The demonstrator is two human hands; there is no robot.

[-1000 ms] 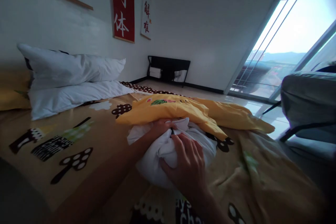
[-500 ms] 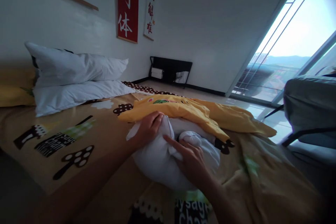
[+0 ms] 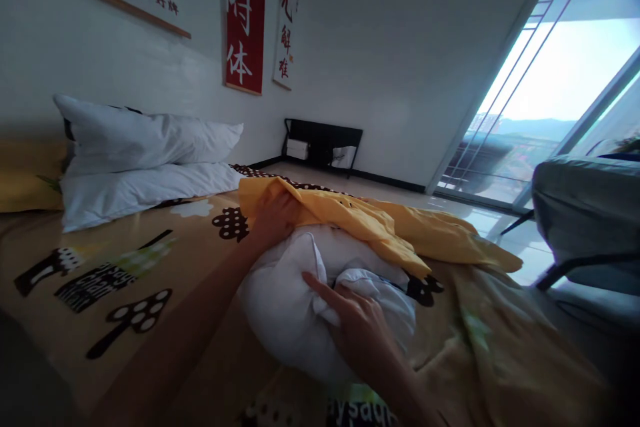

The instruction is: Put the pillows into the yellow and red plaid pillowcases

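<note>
My right hand (image 3: 363,327) lies open, fingers pressing the soft, rounded white pillow (image 3: 290,300) on the bed (image 3: 115,267). Beyond it, my left hand (image 3: 273,217) grips the crumpled yellow pillowcase (image 3: 360,217) draped over the pillow's far end. Two plump white pillows (image 3: 145,160) lie stacked by the wall.

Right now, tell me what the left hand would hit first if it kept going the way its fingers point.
Probably the yellow pillowcase: the left hand already grips its near edge above the white pillow, fingers aimed into its folds. Depth is unclear.
</note>
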